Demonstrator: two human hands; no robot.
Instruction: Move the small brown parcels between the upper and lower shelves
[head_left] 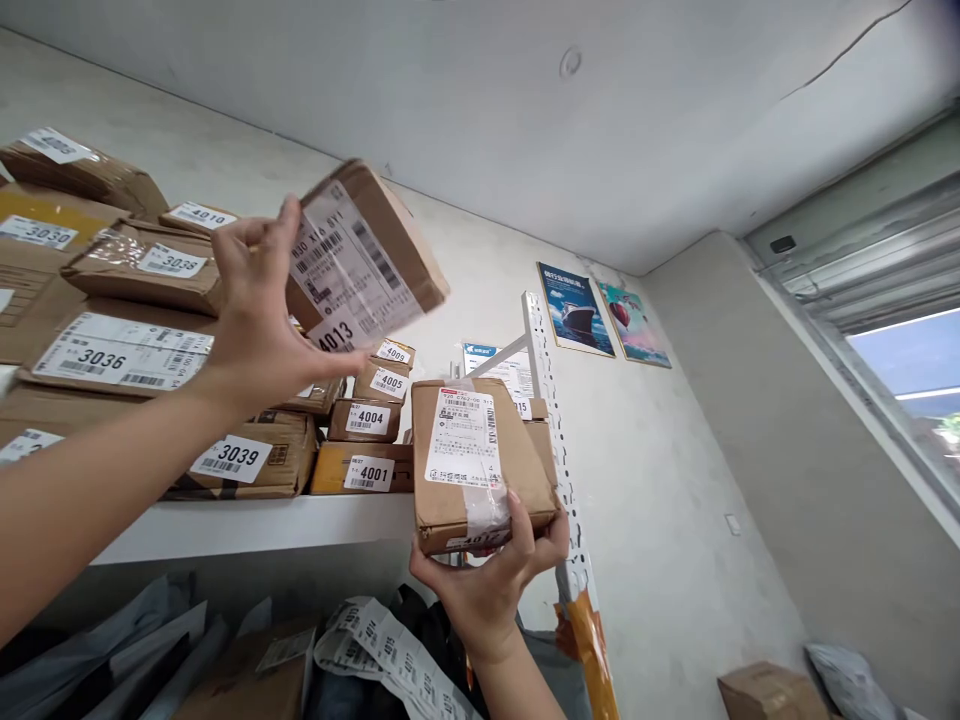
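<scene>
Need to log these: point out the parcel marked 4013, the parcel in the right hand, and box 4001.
parcel 4013 (360,255), head view, on its label.
right-hand parcel (465,450), head view, on its white label.
box 4001 (369,472), head view, on its number sticker.

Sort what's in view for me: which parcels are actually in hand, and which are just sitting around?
In hand:
- parcel 4013, raised in the left hand
- taped parcel, held from below by the right hand

Lying about:
- shelf with stacked parcels 3036, 3039, 4001, 4004
- grey mail bags below
- two posters
- floor box

Parcel depot: white shelf (247,525) stacked with numbered cardboard parcels (120,350), mail bags (390,650) below.
</scene>
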